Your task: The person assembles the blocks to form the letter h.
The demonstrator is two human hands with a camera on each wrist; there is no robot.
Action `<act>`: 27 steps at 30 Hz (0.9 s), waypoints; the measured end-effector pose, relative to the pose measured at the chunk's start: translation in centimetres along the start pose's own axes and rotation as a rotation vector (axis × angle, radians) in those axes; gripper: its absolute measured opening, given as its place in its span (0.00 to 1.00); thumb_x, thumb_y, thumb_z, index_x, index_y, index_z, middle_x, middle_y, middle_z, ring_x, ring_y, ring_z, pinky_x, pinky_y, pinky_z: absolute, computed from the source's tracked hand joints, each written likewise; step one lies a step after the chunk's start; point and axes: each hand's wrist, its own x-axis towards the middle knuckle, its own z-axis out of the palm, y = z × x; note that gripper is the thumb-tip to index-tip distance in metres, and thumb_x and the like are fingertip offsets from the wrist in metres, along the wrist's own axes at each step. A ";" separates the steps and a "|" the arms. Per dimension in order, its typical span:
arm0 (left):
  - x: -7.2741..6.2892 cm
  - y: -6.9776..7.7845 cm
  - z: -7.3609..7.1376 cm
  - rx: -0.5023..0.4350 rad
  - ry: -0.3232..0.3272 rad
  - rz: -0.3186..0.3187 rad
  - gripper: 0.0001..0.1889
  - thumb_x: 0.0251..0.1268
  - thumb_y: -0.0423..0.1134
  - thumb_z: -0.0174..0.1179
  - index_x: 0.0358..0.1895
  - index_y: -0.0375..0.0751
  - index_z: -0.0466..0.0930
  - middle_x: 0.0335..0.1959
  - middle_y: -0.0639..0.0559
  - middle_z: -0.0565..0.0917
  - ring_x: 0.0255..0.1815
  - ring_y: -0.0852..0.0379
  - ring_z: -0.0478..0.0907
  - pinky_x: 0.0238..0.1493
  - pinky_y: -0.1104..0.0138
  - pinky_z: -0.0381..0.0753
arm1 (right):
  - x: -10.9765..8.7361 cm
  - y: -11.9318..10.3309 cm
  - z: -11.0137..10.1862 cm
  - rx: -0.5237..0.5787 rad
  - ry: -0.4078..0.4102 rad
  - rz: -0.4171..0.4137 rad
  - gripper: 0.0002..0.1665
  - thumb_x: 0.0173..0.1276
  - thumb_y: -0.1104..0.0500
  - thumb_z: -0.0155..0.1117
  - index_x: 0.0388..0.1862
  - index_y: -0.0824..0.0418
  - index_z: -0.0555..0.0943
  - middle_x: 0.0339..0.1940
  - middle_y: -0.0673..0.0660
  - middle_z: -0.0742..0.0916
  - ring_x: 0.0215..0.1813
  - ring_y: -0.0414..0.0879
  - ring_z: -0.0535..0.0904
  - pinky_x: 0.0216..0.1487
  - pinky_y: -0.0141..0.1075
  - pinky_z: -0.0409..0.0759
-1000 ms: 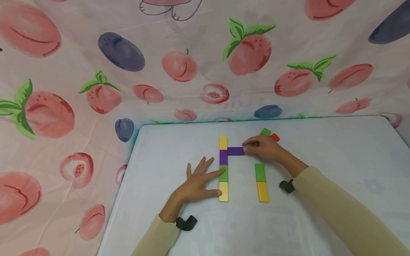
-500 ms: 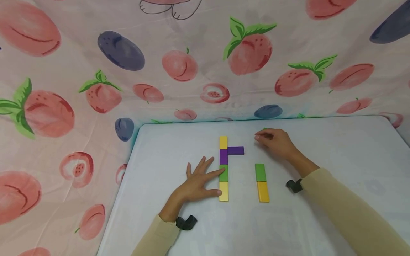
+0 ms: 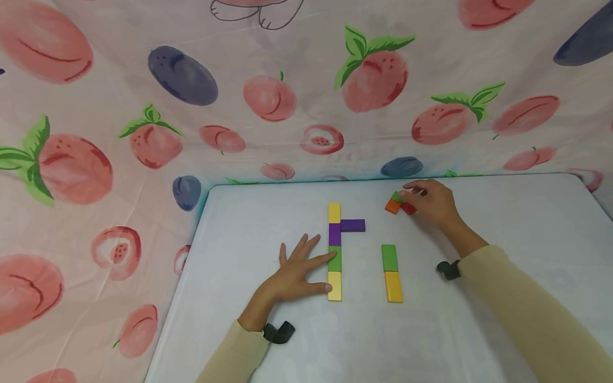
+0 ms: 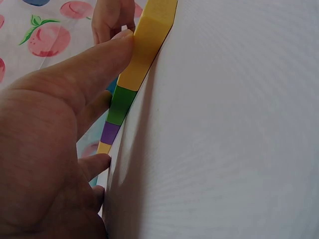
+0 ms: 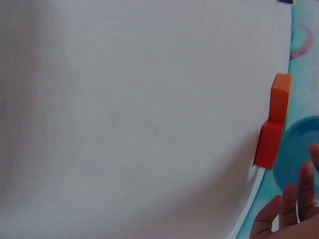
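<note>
Four-sided wooden blocks form an upright row: yellow (image 3: 334, 213), purple block (image 3: 334, 234), green block (image 3: 337, 264) and pale yellow block (image 3: 337, 279). My left hand (image 3: 289, 276) spreads its fingers beside it, index fingertip on the green block and thumb on the pale yellow one, also visible in the left wrist view. A second purple block (image 3: 353, 225) sticks out rightward from the row. At the back, my right hand (image 3: 436, 205) has its loosely bent fingers over a small cluster: an orange block (image 3: 392, 207), a small green block (image 3: 396, 196) and a red block (image 3: 409, 208), partly covered.
Right of the row, a green block (image 3: 390, 258) and an orange-yellow block (image 3: 394, 287) lie end to end. The white tabletop (image 3: 287, 351) meets a fruit-print cloth (image 3: 287, 53) at its back and left edges.
My right hand has left the sideways purple block and moved back and right to the orange, green and red cluster. The left hand has stayed in place.
</note>
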 end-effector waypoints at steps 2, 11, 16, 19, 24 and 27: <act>0.0 0.0 0.0 -0.002 -0.001 0.000 0.39 0.62 0.65 0.66 0.77 0.72 0.64 0.86 0.52 0.44 0.87 0.45 0.29 0.72 0.30 0.19 | 0.2 0.4 -0.1 -0.011 -0.018 0.003 0.26 0.73 0.42 0.64 0.58 0.60 0.85 0.56 0.67 0.83 0.58 0.62 0.75 0.51 0.52 0.77; 0.0 0.0 0.0 -0.003 -0.005 -0.005 0.39 0.62 0.65 0.66 0.77 0.72 0.63 0.86 0.52 0.44 0.87 0.46 0.29 0.73 0.30 0.18 | 0.5 1.7 -0.5 -0.077 -0.118 0.086 0.30 0.72 0.39 0.65 0.59 0.61 0.84 0.55 0.66 0.84 0.56 0.60 0.75 0.51 0.51 0.77; 0.0 0.0 -0.1 -0.003 -0.005 -0.002 0.39 0.62 0.65 0.66 0.77 0.72 0.63 0.86 0.52 0.44 0.87 0.45 0.29 0.73 0.30 0.18 | 0.6 2.0 -1.0 -0.075 -0.226 0.153 0.35 0.70 0.35 0.64 0.63 0.59 0.82 0.59 0.65 0.82 0.58 0.59 0.73 0.53 0.49 0.77; 0.0 0.0 -0.1 -0.002 -0.007 -0.002 0.40 0.62 0.65 0.66 0.77 0.72 0.63 0.86 0.52 0.44 0.87 0.45 0.29 0.73 0.30 0.19 | 0.7 1.9 -1.3 -0.061 -0.278 0.180 0.36 0.70 0.36 0.65 0.64 0.59 0.81 0.62 0.67 0.80 0.60 0.61 0.71 0.56 0.52 0.76; 0.0 0.0 -0.1 -0.004 -0.007 -0.006 0.40 0.62 0.65 0.66 0.77 0.72 0.63 0.86 0.52 0.44 0.87 0.45 0.29 0.73 0.30 0.18 | 0.7 1.9 -1.5 -0.075 -0.321 0.178 0.33 0.70 0.40 0.67 0.65 0.60 0.81 0.64 0.68 0.79 0.63 0.62 0.70 0.62 0.57 0.74; -0.1 0.1 -0.1 -0.005 -0.007 -0.008 0.40 0.62 0.65 0.66 0.77 0.72 0.63 0.87 0.53 0.44 0.87 0.45 0.29 0.73 0.30 0.18 | 0.8 2.0 -1.5 -0.095 -0.328 0.166 0.33 0.70 0.41 0.67 0.65 0.60 0.81 0.65 0.69 0.79 0.65 0.64 0.69 0.65 0.59 0.72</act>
